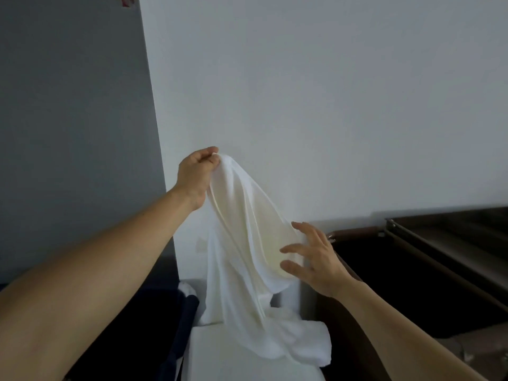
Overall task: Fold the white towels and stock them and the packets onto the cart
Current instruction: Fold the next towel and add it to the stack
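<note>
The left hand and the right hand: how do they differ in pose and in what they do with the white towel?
The left hand is raised high; the right hand is lower. The left hand's fingers curl in a grip on the top of the white towel; the right hand's fingers are spread at its side, holding nothing. Both are bare.

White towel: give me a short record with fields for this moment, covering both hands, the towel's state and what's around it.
left hand: raised, pinches the top of the white towel
right hand: lower, fingers spread, touches the towel's right side
towel state: unfolded, hanging bunched from the left hand
towel's lower end: lies crumpled on a white surface
to the right: dark brown frame around a dark opening
behind: pale wall
packets: none in view
</note>
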